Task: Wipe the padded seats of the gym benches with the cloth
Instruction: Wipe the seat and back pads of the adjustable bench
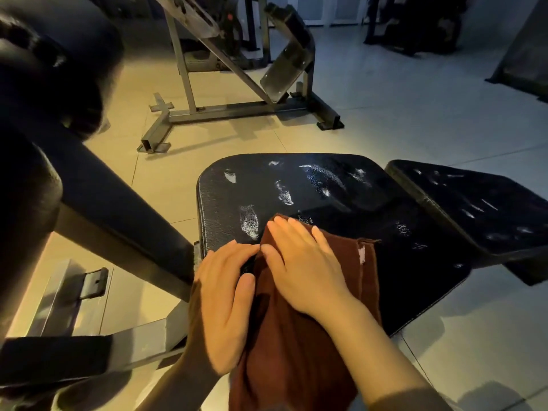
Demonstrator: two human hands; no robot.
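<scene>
On the big black seat (311, 203) in front of the person lies a brown cloth (296, 336). Its top part is on the near left side of the seat, and the rest hangs down over the near edge. A second black pad (474, 209) sits just beside the seat on the right. Farther off, another bench (237, 84) stands on the tiled floor (385, 99).

Shiny patches show all over the seat and the pad. I think most of the seat still needs a wipe.

The right hand (299, 268) lies flat on top of the cloth with its fingers straight, pressing down. The left hand (222, 301) rests beside it at the cloth's left edge, fingers loose and spread, not pinching anything that I can see.

To do this step well, I would keep the right palm flat and push the cloth in long lines from the near edge to the far edge. Then move over a bit and go again, so no strip is missed. The hanging part could slip off, so the left hand should bunch it up onto the seat first.
</scene>
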